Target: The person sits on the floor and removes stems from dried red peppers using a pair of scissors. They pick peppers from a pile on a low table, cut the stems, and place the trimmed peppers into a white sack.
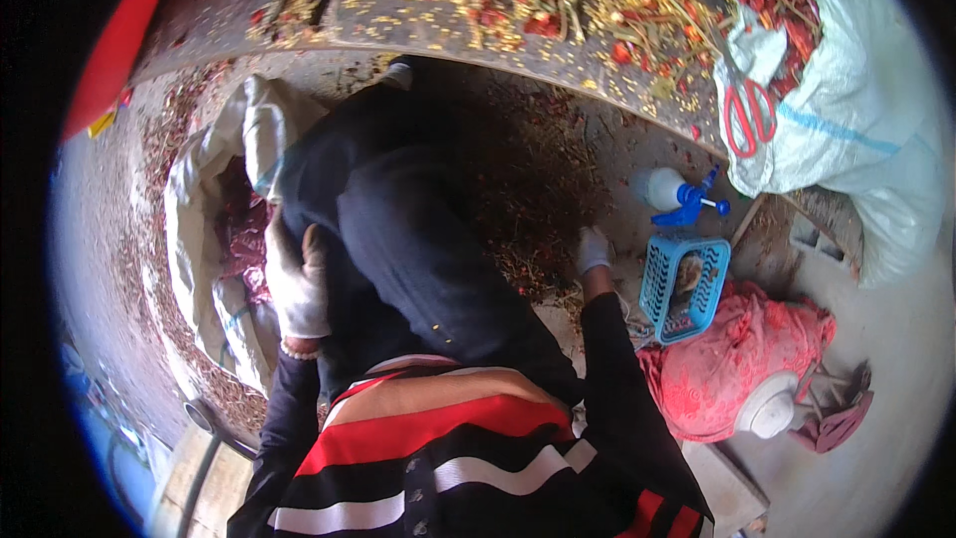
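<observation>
My left hand (pixel 299 284), in a white glove, is open beside my thigh, thumb apart from the fingers. It rests at the rim of a white woven sack (pixel 189 209), with dark red dried chili peppers (pixel 242 229) inside. My right hand (pixel 595 251), also gloved, reaches low on my right, at the edge of a heap of dry stems and bits (pixel 533 209) on the floor. Its fingers point away and are too small to read, and I see nothing held in it. A blue plastic basket (pixel 724 269) stands close to it.
Ahead is a table (pixel 398 30) strewn with yellow seeds, stems and red chili pieces. Red-handled scissors (pixel 747 118) lie against a pale green woven sack (pixel 861 110) at the right. A spray bottle (pixel 665 189) with a blue head and a red cloth bundle (pixel 722 369) are also right.
</observation>
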Demonstrator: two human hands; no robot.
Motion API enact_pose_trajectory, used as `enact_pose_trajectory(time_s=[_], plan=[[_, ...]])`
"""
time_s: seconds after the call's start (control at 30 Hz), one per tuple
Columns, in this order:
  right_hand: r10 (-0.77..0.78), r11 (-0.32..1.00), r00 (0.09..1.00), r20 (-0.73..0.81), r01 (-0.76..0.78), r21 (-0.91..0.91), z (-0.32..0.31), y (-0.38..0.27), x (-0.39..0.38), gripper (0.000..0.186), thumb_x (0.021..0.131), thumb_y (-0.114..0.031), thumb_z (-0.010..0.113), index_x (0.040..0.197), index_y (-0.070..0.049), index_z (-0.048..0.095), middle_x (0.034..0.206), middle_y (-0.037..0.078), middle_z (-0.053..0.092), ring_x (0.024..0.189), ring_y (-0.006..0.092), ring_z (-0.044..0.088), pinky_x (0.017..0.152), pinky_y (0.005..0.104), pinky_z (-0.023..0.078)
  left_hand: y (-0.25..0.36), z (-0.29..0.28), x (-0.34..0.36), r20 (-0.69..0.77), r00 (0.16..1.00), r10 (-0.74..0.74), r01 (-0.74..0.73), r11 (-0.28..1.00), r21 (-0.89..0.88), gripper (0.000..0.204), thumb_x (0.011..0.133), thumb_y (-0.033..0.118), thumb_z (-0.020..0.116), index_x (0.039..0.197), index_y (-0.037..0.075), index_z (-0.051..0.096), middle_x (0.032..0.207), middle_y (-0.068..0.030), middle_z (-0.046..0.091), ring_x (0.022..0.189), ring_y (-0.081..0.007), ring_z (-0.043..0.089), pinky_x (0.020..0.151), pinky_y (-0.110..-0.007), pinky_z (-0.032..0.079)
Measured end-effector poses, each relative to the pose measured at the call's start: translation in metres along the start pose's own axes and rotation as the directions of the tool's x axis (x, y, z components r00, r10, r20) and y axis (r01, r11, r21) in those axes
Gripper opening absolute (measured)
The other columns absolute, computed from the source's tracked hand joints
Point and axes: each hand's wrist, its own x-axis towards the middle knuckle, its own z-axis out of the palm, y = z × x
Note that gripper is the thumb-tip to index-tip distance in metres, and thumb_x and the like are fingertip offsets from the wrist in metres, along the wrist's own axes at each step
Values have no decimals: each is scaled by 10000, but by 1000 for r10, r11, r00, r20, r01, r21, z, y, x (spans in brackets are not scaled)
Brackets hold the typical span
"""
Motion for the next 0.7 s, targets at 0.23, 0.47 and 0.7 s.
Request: enact_pose_trajectory(time_s=[0.23, 0.47, 0.7], plan=[[63, 960, 956, -287, -138, -246, -22, 116, 38, 287, 914, -171, 560, 1185, -93, 615, 1100, 125, 623, 1007, 322, 621, 771, 459, 531, 1, 4, 7, 64, 996, -55, 62, 991, -119, 523, 989, 305, 525, 1390, -19, 442, 1341, -204, 544, 1235, -311, 515, 1070, -384, 347], [-510, 68, 843, 169, 236, -969, 29, 45, -13, 215, 832, -110, 676, 1043, -71, 660, 1005, 165, 621, 943, 347, 617, 753, 454, 539, 11, -1, 5, 116, 968, -224, 226, 974, -8, 552, 1005, 343, 489, 1434, 5, 406, 1398, -195, 510, 1288, -314, 480, 1099, -389, 330], [-281, -94, 954, 106, 83, -992, 75, 32, 12, 105, 851, -92, 673, 953, -71, 672, 938, 110, 631, 917, 272, 639, 721, 402, 550, 10, -3, 7, 127, 971, -203, 191, 977, 98, 579, 1014, 383, 461, 1450, 11, 384, 1417, -196, 491, 1302, -319, 468, 1105, -393, 325]])
